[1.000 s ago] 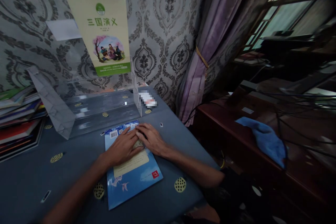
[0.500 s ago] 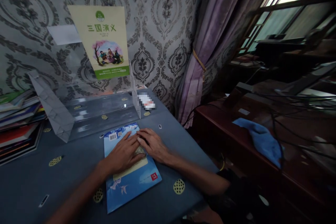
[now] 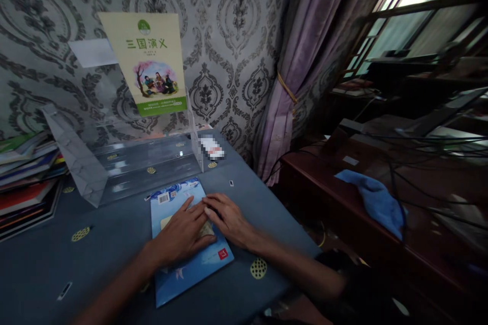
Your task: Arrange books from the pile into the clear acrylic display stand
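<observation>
A blue book (image 3: pixel 190 278) lies closed on the table, its barcode toward the far edge. My left hand (image 3: pixel 183 231) rests flat over the middle of the cover with the fingers stretched out, hiding part of a pale panel. My right hand (image 3: pixel 230 222) reaches in from the right; its fingertips meet those of my left hand above the book's right side. Its fingers are extended and hold nothing that I can see. Behind the book stands a clear plastic rack (image 3: pixel 86 162), and a cream and green book (image 3: pixel 150 71) is upright at its back.
Stacked books and papers (image 3: pixel 28 183) sit at the table's left. A blurred white item (image 3: pixel 211 147) lies right of the rack. Beyond the right edge of the dark blue table (image 3: pixel 114 264), a reddish-brown desk holds a blue cloth (image 3: pixel 375 200) and loose cables.
Both hands have slid slightly toward me on the cover, the right one also a little to the right. The blue book has stayed nearly in place.
</observation>
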`<act>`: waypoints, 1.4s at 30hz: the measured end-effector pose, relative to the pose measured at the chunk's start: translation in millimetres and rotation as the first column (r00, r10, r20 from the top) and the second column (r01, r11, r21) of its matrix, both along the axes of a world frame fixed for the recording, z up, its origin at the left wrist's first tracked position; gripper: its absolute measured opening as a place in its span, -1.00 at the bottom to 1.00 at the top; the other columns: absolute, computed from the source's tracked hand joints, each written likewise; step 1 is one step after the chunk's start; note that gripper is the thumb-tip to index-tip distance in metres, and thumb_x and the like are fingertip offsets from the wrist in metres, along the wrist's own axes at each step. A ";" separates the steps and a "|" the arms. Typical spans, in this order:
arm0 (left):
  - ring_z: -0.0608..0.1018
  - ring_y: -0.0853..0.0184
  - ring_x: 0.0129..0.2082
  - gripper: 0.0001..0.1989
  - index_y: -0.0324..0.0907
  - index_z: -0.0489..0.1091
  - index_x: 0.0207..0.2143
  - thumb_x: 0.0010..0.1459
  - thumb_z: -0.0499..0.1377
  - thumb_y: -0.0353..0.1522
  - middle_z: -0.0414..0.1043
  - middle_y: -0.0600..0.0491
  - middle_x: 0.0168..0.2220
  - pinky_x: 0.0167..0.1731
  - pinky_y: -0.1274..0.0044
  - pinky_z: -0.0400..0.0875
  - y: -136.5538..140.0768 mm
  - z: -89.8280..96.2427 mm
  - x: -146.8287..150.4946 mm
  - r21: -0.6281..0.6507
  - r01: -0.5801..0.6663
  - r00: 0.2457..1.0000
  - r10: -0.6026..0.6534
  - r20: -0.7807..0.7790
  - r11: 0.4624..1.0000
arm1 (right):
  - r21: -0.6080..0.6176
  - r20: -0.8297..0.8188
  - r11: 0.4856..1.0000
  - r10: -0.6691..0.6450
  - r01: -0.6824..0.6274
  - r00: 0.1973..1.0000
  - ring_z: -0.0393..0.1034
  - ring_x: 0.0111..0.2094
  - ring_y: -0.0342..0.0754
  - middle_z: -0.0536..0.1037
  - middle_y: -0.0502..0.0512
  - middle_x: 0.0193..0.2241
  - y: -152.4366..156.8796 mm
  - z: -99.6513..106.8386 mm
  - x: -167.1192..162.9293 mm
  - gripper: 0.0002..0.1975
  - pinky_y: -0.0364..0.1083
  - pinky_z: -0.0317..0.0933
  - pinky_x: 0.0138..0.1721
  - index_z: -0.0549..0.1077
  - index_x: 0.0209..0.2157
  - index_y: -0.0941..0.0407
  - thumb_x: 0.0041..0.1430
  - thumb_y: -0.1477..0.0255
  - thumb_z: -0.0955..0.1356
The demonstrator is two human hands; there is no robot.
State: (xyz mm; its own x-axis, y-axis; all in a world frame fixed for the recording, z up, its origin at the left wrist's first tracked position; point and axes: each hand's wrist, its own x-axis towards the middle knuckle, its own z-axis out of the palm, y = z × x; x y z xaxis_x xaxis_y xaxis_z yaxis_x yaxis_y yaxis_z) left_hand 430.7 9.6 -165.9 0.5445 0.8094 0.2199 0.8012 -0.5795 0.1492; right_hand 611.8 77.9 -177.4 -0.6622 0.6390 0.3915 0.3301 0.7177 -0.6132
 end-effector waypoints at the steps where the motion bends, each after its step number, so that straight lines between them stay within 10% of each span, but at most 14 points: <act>1: 0.36 0.16 0.26 -0.50 -0.16 0.23 0.20 0.37 0.02 -0.06 0.38 -0.11 0.19 0.36 0.11 0.01 -1.1 -0.1 1.0 -0.005 0.003 1.000 -0.003 -0.001 1.000 | -0.003 0.002 1.000 0.002 -0.002 1.000 0.40 0.06 0.03 0.52 0.22 0.01 -1.6 0.3 1.8 -0.65 0.06 0.28 0.16 0.46 0.10 0.13 0.43 0.35 0.20; 42: 0.35 0.11 0.28 -0.36 -0.19 0.18 0.28 0.31 0.05 0.01 0.39 -0.12 0.19 0.37 0.12 -0.01 -61.8 -0.8 51.4 -0.009 0.125 0.989 -0.125 -0.081 0.992 | -0.055 -0.022 0.998 -0.020 0.019 1.000 0.42 0.07 0.00 0.52 0.16 0.03 -75.3 -0.4 68.2 -0.65 0.03 0.38 0.10 0.42 0.15 0.00 0.45 0.33 0.18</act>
State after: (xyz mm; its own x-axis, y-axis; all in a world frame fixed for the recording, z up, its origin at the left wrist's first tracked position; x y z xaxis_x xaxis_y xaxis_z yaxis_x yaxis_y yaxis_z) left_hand 482.0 -52.2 -166.7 0.6571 0.7349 0.1677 0.7323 -0.6751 0.0891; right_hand 680.0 2.6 -177.8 -0.6410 0.6723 0.3703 0.3291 0.6765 -0.6588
